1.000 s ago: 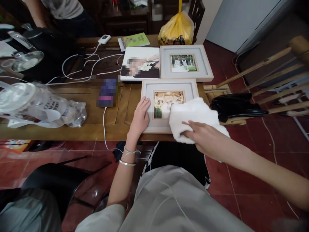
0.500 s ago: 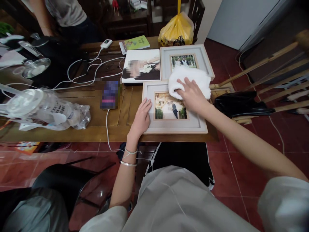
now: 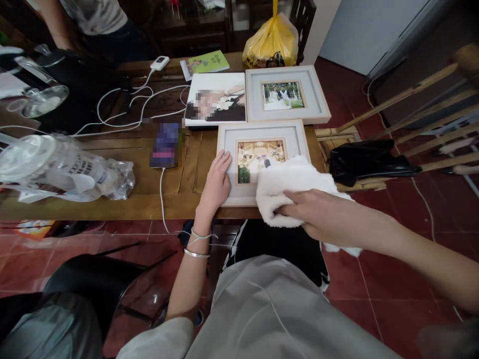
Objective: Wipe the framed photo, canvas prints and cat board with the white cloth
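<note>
A light wooden picture frame (image 3: 228, 144) with a wide pale mat lies flat at the table's front edge, a wedding photo at its centre. My left hand (image 3: 218, 180) rests on its left side, fingers stretched out along the border. A white towel (image 3: 299, 174) is bunched in my right hand (image 3: 318, 214), whose fingers press into it. The towel covers the frame's lower right part and hangs over the table edge. Just behind lie a second framed photo (image 3: 322, 94) and a photo panel (image 3: 216, 98) with a blurred picture.
A phone (image 3: 164, 145) on a white cable lies left of the frames. Bagged plastic cups (image 3: 75, 167) stand farther left. At the back are a yellow bag (image 3: 273, 42), a green booklet (image 3: 207, 62) and a person (image 3: 97, 22). A wooden chair (image 3: 404, 129) stands at right.
My right hand has drawn the towel from the frame's upper right toward me, down to its lower right edge. The photo behind is uncovered. My left hand stays on the frame.
</note>
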`<action>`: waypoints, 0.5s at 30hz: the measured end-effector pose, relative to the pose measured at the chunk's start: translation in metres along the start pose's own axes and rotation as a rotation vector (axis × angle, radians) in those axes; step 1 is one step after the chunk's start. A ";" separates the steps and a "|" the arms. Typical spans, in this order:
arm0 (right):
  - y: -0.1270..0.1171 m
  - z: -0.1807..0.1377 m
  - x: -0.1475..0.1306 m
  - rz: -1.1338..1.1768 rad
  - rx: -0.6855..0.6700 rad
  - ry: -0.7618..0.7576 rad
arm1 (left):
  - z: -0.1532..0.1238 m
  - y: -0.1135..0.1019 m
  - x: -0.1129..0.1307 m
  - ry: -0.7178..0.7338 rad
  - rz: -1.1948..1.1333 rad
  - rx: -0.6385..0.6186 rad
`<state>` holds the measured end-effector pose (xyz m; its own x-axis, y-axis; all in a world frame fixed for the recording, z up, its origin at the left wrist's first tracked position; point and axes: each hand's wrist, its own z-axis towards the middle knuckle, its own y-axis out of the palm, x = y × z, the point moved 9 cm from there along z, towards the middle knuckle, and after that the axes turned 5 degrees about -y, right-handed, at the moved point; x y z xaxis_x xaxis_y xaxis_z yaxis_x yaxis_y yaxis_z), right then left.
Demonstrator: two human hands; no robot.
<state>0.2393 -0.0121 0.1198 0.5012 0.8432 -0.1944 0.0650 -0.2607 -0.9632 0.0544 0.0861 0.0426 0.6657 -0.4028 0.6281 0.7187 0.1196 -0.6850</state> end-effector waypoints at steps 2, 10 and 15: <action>-0.002 0.002 -0.001 0.035 0.020 0.016 | 0.000 0.000 0.000 0.007 -0.003 0.003; 0.002 0.061 0.113 -0.234 0.224 0.267 | -0.001 -0.001 0.001 0.045 0.004 -0.020; 0.000 0.084 0.150 -0.285 0.260 0.327 | 0.000 -0.003 0.001 0.030 -0.015 -0.009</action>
<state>0.2422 0.1535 0.0753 0.7413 0.6619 0.1111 0.0425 0.1189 -0.9920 0.0532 0.0852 0.0451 0.6486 -0.4318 0.6268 0.7263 0.1050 -0.6793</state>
